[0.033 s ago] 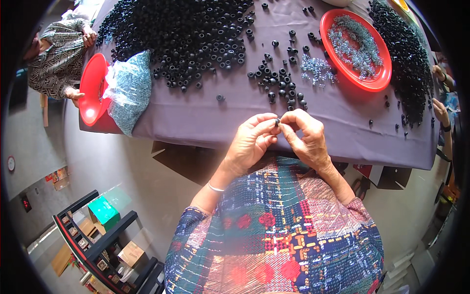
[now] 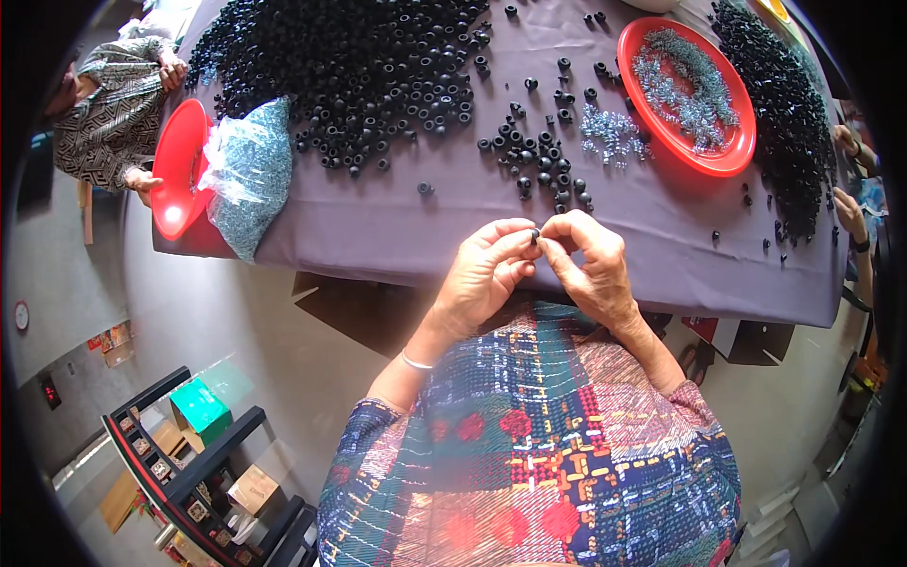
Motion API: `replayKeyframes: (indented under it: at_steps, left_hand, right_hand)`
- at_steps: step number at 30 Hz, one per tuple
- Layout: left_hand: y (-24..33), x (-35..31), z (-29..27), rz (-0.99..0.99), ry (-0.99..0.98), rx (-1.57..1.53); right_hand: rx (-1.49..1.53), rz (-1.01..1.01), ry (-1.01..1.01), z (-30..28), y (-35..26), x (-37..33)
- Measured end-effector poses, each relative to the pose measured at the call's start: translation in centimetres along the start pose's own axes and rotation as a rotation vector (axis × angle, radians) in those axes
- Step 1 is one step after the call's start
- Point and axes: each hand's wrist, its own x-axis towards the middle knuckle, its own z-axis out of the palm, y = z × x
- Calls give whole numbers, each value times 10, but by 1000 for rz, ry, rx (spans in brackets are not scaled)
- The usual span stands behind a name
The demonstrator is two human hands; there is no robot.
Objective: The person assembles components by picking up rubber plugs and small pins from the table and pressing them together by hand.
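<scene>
Shirt [image 2: 529, 444]: multicoloured and patterned, it filled the nearest part of the view, with a pale bracelet [image 2: 417, 363] on the wearer's left wrist.
Left hand [image 2: 479, 279]: thumb and forefinger pinched a small black piece [image 2: 536, 235], the other fingers loosely curled.
Right hand [image 2: 595, 269]: thumb and forefinger pinched the same piece from its other side; whether anything finer lay between those tips could not be told.
Place: the piece sat where both sets of fingertips met, over the near part of the cloth-covered desk [image 2: 397, 241].
Facing: fingertips hid most of it; a dark, rounded bit showed, so neither its direction nor a long axis could be made out.
Progress: one piece was in hand, seemingly mid-handling; whether it was finished did not show. The many loose ones suggested much was left.
Loose black pieces [image 2: 544, 163]: scattered just beyond the fingers, facing various ways, beside silvery bits [image 2: 612, 132].
Right-hand dish [image 2: 744, 142]: red, holding more silvery bits, with a dark heap [image 2: 784, 123] beside it.
Bag [image 2: 255, 180]: clear, full of blue-grey bits, near a red left-hand dish [image 2: 175, 203] touched by a co-worker's hand [image 2: 142, 180].
Big heap [image 2: 350, 76]: black rounded pieces, farther off.
</scene>
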Motion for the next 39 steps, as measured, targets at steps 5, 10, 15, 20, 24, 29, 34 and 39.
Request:
replayKeyframes:
  at_steps: [5,10,15,20,24,29,34,39]
  left_hand:
    - [0,-3,-5,1,-45,54]
    - [6,-8,-11,-32,-228,68]
    - [6,-6,-18,35,-190,-121]
    - [9,-6,-27,81,-171,-163]
    - [9,-5,-28,63,-194,-167]
    - [11,-5,-26,44,-178,-152]
    - [12,-7,-23,42,-139,-144]
    - [12,-5,-22,35,-148,-152]
  right_hand:
    - [87,55,-91,-8,1,2]
    - [514,432,-364,-21,-5,11]
    - [84,-35,-108,-15,-2,28]
    - [-534,-347,-25,-5,20,47]
    - [-621,-362,-62,2,25,50]
    - [-762,-403,-58,9,24,54]
    - [-602,-394,-45,3,19,52]
    - [32,62,-162,-9,4,40]
